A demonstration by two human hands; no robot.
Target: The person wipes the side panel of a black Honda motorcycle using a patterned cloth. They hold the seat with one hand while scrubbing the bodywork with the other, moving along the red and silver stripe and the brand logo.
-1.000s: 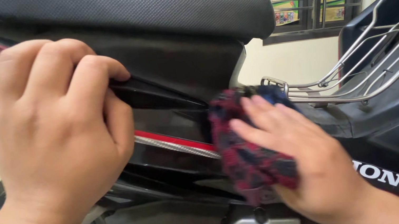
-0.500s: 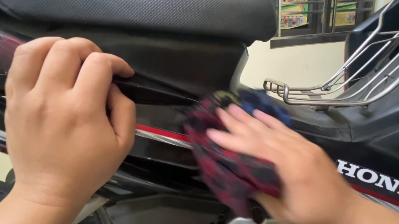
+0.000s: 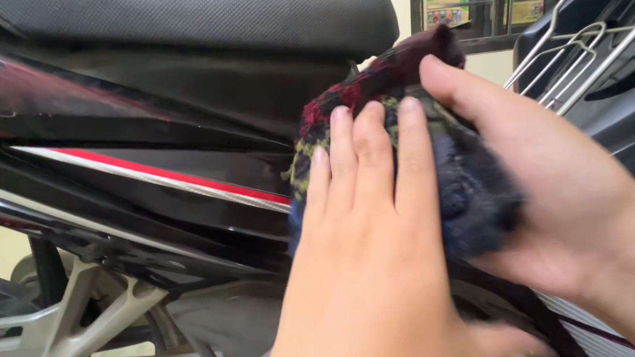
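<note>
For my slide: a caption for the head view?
Both hands, left and right, press a plaid cloth against a motorcycle's black side panel.
</note>
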